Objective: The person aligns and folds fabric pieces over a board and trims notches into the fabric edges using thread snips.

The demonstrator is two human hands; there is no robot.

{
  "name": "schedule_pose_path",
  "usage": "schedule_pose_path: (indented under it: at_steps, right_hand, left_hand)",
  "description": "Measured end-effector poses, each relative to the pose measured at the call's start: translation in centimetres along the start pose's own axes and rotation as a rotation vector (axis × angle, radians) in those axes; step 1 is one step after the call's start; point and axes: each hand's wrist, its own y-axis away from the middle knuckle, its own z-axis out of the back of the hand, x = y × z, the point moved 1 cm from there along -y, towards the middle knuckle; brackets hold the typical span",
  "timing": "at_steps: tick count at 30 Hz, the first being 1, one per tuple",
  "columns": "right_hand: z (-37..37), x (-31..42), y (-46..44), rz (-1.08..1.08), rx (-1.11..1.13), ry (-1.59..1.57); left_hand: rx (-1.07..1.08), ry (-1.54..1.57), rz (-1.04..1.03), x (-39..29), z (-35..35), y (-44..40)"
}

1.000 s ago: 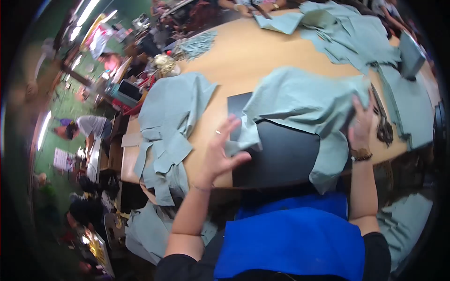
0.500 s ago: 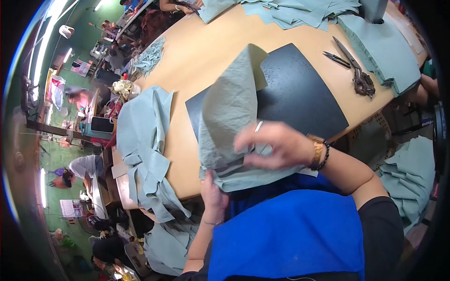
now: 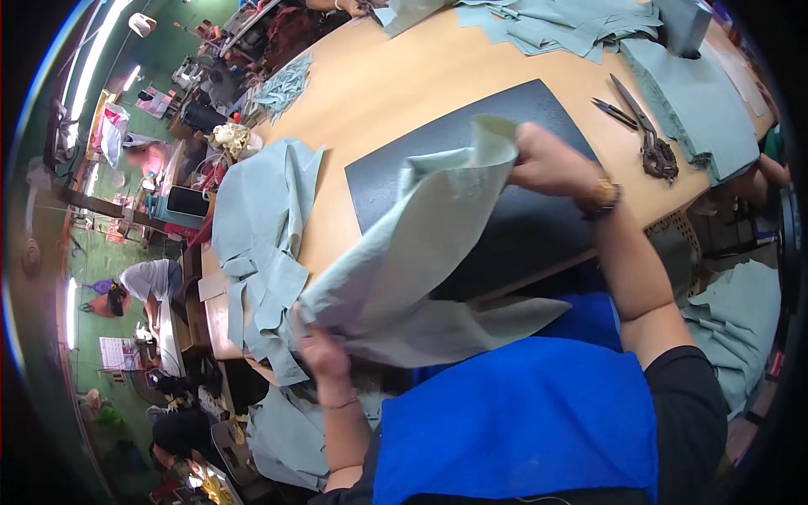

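A grey-green piece of fabric point(image 3: 412, 252) is stretched between my two hands, curled along its upper edge and hanging over the table's near side. My right hand point(image 3: 551, 164) grips its far upper corner, above a black board point(image 3: 454, 109) on the table. Lower left, my left hand point(image 3: 324, 353) is closed on the opposite end of the fabric. A loose flap of the cloth reaches toward my blue apron point(image 3: 513, 421). The fabric covers part of the board.
Large scissors point(image 3: 648, 139) and small thread snips point(image 3: 614, 112) lie on the tan table point(image 3: 362, 109) at right. A fabric stack point(image 3: 699, 101) is beyond them. More cut pieces point(image 3: 265, 227) drape over the left edge. A co-worker's hand point(image 3: 353, 7) is at the far edge.
My right hand has moved up and away to the fabric's far corner and closed on it. My left hand has shifted left, and the fabric is now spread out between them.
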Motion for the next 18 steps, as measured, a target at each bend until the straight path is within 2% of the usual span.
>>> schedule_pose_path:
  at_steps: [1, 2, 4, 5, 7, 8, 10, 12, 14, 16, 17, 18]
  right_hand:
    - [1.6, 1.7, 1.0, 0.049, 0.017, -0.077]
    - [3.1, 5.7, 2.1, 0.03, 0.01, -0.197]
    - [6.0, 8.8, 3.1, 0.118, -0.031, -0.244]
    - [7.4, 10.3, 3.7, 0.164, -0.05, -0.266]
    - [9.7, 11.4, 2.0, 0.158, -0.017, -0.191]
    - [10.5, 12.0, 0.4, 0.088, -0.013, -0.127]
    - [11.9, 6.0, -4.5, 0.009, -0.149, 0.013]
    - [12.6, 0.3, -6.4, -0.125, -0.165, 0.126]
    - [12.8, -5.5, -5.3, -0.154, -0.35, 0.432]
    - [13.6, -6.9, -1.1, -0.335, -0.275, 0.735]
    - [14.2, -10.4, 1.8, -0.402, -0.352, 0.958]
    - [14.5, -13.7, 4.4, -0.467, -0.419, 1.182]
  left_hand:
    - [-0.062, 0.1, 0.014, -0.9, 1.0, -0.8]
    - [-0.168, 0.692, 0.298, -4.9, 2.0, -2.5]
    - [-0.055, 0.794, 0.263, -6.6, 5.4, -6.0]
    - [-0.034, 0.662, 0.126, -7.7, 5.6, -7.8]
    - [0.068, 0.601, 0.089, -6.5, 5.0, -12.2]
    - [0.155, 0.668, 0.192, -4.1, 3.7, -14.2]
    - [0.191, 0.512, 0.354, -2.7, -2.7, -18.5]
    - [0.269, 0.692, 0.547, -2.2, -8.1, -18.3]
    - [0.44, 0.896, 0.781, 2.0, -11.2, -17.0]
    - [0.623, 0.764, 0.763, 1.6, -11.7, -13.5]
    - [0.646, 0.804, 0.753, -0.1, -11.7, -11.6]
    - [0.571, 0.867, 0.704, -0.7, -11.9, -9.8]
